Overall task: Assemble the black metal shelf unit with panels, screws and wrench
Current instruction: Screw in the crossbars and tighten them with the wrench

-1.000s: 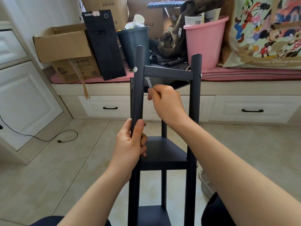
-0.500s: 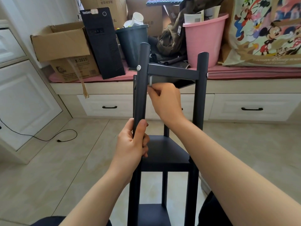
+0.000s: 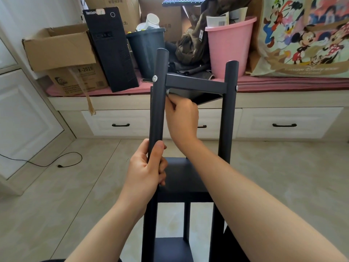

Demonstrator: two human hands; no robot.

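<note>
The black metal shelf unit (image 3: 227, 114) stands upright on the floor in front of me, with three panels between its black posts. My left hand (image 3: 146, 167) grips the near left post (image 3: 157, 103) at mid height. My right hand (image 3: 182, 118) is curled just under the top panel (image 3: 196, 85), right beside that post, pinching a small silver wrench whose tip barely shows at the fingertips. A silver screw head (image 3: 155, 78) sits on the left post at the top panel's level, and another screw (image 3: 236, 88) shows on the right post.
Behind the shelf runs a low white drawer bench (image 3: 283, 118) with a pink mat, holding a cardboard box (image 3: 62, 53), a black computer tower (image 3: 111, 48), a dark bin (image 3: 147, 50), a pink bucket (image 3: 228, 46) and a cartoon bag (image 3: 306, 38). A black cable (image 3: 56, 163) lies on the tiled floor at left.
My right hand has swung the wrench up close against the left post under the top panel, so the tool is now almost hidden. The left hand keeps its hold on the post.
</note>
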